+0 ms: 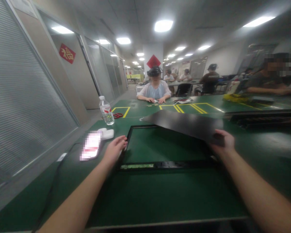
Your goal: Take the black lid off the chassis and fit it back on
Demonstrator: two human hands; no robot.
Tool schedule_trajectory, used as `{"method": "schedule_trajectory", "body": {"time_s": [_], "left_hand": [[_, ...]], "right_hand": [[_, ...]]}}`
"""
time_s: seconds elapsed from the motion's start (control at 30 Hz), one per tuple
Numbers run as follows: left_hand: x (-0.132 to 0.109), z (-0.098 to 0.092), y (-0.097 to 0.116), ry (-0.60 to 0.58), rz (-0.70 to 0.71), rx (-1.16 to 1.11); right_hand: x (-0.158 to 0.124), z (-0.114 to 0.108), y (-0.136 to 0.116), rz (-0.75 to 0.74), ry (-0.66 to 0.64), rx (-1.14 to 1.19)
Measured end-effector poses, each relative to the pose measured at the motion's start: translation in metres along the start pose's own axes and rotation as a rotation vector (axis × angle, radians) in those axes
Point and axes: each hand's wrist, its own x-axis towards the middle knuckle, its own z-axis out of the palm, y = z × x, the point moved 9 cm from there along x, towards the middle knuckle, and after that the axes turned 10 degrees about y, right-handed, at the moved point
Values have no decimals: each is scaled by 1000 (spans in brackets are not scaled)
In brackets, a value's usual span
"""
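A black rectangular frame (140, 165), like a screen bezel, lies on the green table with a pale green strip along its near bar. My left hand (115, 149) is at the frame's left bar, fingers bent and closed against its edge. My right hand (224, 142) grips the right end of a thin, dark flat panel (184, 124), thumb on top. The panel is tilted above the frame's far right part and hides that corner. Whether my right fingers also touch the frame, I cannot tell.
To the left are a lit phone (91, 145), a white case (108, 134), a cable (55, 176) and a water bottle (106, 111). Red-handled scissors (118, 115) lie beyond. A person (155, 89) sits opposite. Dark long parts (262, 118) lie at the right.
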Motion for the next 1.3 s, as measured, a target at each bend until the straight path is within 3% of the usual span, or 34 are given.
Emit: {"method": "schedule_trajectory", "body": {"time_s": [0.1,0.23,0.37,0.47,0.57,0.67,0.8,0.97,1.3], "left_hand": [[-3,2,-3,-1,-198,-269],[-10,8,-1,-91,-375,-437],[-9,1,7,-71,-317,-397],[-6,-4,11,-54,-278,-393],[-4,-11,18,-50,-251,-384],[-3,-15,24,-113,-221,-331],[-7,-15,25,-249,-233,-268],[-9,-20,27,-230,-219,-173],[-13,-13,24,-328,-185,-115]], "right_hand": [[-3,5,14,128,-61,-26],[-10,8,26,195,-131,-163],[-15,7,31,190,-146,-320],[-24,6,41,286,-141,-458],[-32,10,51,372,-226,-578],[-27,18,50,323,-329,-574],[-10,11,44,230,-267,-576],[-6,9,37,126,-222,-615],[-3,8,33,-14,-184,-718]]}}
